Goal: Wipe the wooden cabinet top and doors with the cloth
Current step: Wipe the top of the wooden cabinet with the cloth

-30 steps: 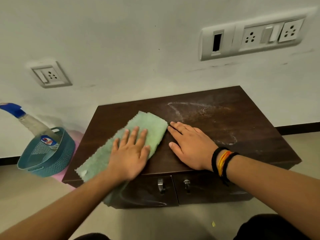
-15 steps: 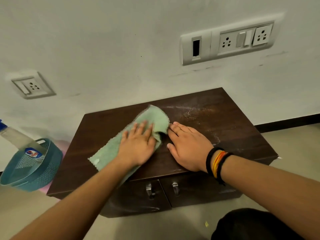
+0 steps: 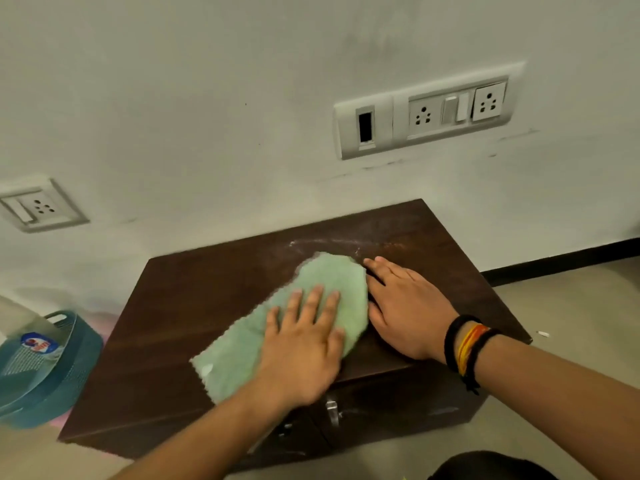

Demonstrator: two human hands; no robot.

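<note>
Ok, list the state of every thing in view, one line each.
cloth: spread flat on the cabinet top, under the left hand.
left hand: open, palm pressed on the cloth.
right hand: open, flat on bare wood beside the cloth.
cabinet top: dusty streaks at the back right.
cabinet doors: closed.
basket: on the floor, holding a bottle.

My left hand [image 3: 304,344] is smeared with motion blur and covers the cloth's [image 3: 322,306] middle. The blue basket [image 3: 45,368] at lower left runs off the frame edge, blurry too. My left forearm hides most of the cabinet doors [image 3: 398,407].
</note>
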